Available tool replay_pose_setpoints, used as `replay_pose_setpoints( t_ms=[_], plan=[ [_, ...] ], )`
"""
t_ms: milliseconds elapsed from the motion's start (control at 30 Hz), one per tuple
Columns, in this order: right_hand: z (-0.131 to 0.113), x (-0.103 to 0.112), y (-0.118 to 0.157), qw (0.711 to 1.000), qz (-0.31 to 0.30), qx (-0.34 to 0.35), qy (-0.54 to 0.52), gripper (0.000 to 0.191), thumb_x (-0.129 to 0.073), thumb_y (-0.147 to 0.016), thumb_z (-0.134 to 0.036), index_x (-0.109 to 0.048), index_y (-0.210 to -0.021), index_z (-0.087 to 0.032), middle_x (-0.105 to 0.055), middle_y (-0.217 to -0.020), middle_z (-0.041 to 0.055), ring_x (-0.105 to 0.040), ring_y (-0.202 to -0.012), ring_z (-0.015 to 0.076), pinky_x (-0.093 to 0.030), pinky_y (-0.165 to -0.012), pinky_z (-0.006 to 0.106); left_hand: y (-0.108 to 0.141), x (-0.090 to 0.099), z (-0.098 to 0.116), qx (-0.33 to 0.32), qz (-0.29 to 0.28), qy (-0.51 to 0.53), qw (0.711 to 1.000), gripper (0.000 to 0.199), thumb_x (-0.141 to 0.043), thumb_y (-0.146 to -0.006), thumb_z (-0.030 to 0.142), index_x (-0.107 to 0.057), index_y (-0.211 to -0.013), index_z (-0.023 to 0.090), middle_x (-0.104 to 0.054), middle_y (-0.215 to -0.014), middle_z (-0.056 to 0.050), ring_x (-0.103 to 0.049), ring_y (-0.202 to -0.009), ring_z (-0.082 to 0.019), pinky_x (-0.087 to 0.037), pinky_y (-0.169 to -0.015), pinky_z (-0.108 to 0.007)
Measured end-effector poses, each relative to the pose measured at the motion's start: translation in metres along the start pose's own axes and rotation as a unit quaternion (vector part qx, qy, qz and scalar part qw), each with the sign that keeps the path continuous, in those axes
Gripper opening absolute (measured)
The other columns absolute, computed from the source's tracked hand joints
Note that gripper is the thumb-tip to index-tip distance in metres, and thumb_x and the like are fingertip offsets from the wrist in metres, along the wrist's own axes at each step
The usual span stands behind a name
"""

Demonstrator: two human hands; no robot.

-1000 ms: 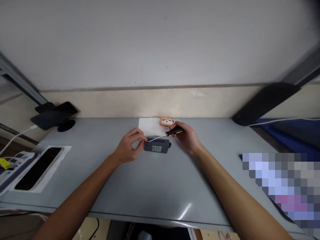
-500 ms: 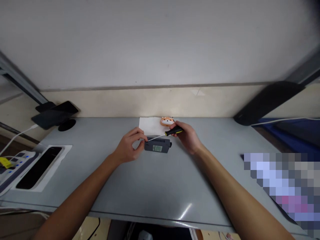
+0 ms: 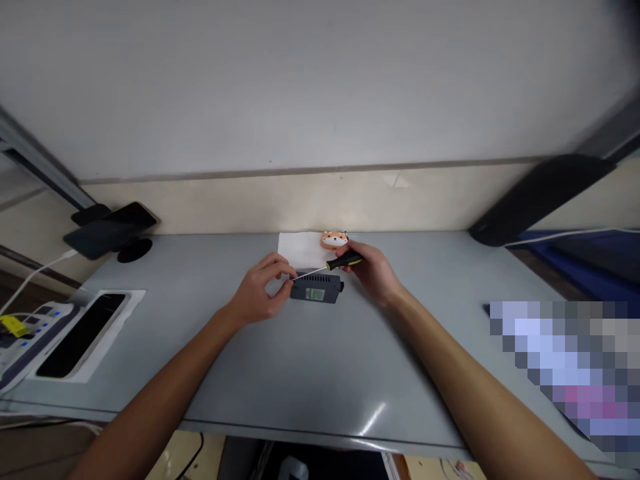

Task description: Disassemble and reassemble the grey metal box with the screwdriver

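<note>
A black-and-yellow screwdriver (image 3: 345, 260) is held by its handle in my right hand (image 3: 376, 272). Its thin shaft slants down to the left, reaching the fingertips of my left hand (image 3: 263, 288). There, the left thumb and forefinger are pinched at the left end of a small dark grey box (image 3: 327, 291). The box has a row of vent slots, a pale label and a black nub on its right end. What lies between the left fingertips is too small to tell. Just behind the box is a white sheet of paper (image 3: 299, 248).
An orange-and-white animal-faced case (image 3: 334, 240) sits by the paper's right edge. On the left are a phone (image 3: 83, 337) on white paper, a power strip (image 3: 43, 340) and a propped-up phone (image 3: 113, 230). A blurred-out object (image 3: 560, 367) lies at right, and a wall (image 3: 250, 203) rises behind.
The screwdriver and my right hand have shifted very slightly left, its tip now right at my left fingertips. The box stays in almost the same place.
</note>
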State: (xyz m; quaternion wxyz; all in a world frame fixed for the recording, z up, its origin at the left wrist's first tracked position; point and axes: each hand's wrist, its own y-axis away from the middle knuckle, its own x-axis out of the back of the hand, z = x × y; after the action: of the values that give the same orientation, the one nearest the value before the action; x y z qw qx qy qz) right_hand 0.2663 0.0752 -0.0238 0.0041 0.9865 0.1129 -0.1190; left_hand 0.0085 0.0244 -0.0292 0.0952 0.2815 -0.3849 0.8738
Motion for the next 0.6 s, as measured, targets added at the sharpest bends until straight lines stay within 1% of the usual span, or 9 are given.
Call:
replay_pose_setpoints(
  t_ms=[267,400,500,600],
  plan=[
    [-0.001,0.002,0.0,1.0,0.005,-0.001,0.012,0.031,-0.062,-0.09,-0.043,-0.073,-0.074,-0.018,-0.064,-0.077,0.0044,-0.049,-0.067,0.0155,-0.034,-0.064,0.031,-0.001,-0.003,0.0,0.034,-0.001,0.042,0.999,0.014,-0.058,-0.093,0.013,-0.066,-0.101,0.021,-0.061,-0.094,-0.005,-0.053,-0.08,-0.016,-0.045,-0.073,-0.032],
    [0.0,0.003,-0.001,1.0,0.013,-0.005,0.017,0.031,-0.064,-0.088,-0.045,-0.073,-0.073,-0.019,-0.064,-0.075,0.0044,-0.049,-0.067,0.0165,-0.035,-0.062,0.032,-0.001,-0.007,-0.001,0.065,0.0,0.072,0.995,0.012,-0.057,-0.093,0.016,-0.066,-0.101,0.021,-0.059,-0.093,-0.004,-0.052,-0.079,-0.016,-0.045,-0.073,-0.031],
    [0.002,0.005,-0.003,1.0,0.018,-0.005,0.016,0.031,-0.064,-0.087,-0.046,-0.074,-0.075,-0.019,-0.065,-0.076,0.0045,-0.05,-0.065,0.0162,-0.037,-0.063,0.032,0.001,-0.014,-0.003,0.11,0.013,0.106,0.988,0.011,-0.057,-0.092,0.017,-0.064,-0.1,0.021,-0.058,-0.097,-0.005,-0.054,-0.084,-0.017,-0.045,-0.076,-0.03],
    [0.003,0.005,-0.005,1.0,0.027,-0.007,0.005,0.031,-0.066,-0.085,-0.048,-0.073,-0.074,-0.019,-0.066,-0.076,0.0045,-0.051,-0.065,0.016,-0.037,-0.062,0.032,0.002,-0.023,-0.005,0.18,0.021,0.148,0.972,0.015,-0.053,-0.091,0.016,-0.061,-0.102,0.021,-0.058,-0.098,-0.004,-0.055,-0.086,-0.017,-0.045,-0.077,-0.029]
  ],
)
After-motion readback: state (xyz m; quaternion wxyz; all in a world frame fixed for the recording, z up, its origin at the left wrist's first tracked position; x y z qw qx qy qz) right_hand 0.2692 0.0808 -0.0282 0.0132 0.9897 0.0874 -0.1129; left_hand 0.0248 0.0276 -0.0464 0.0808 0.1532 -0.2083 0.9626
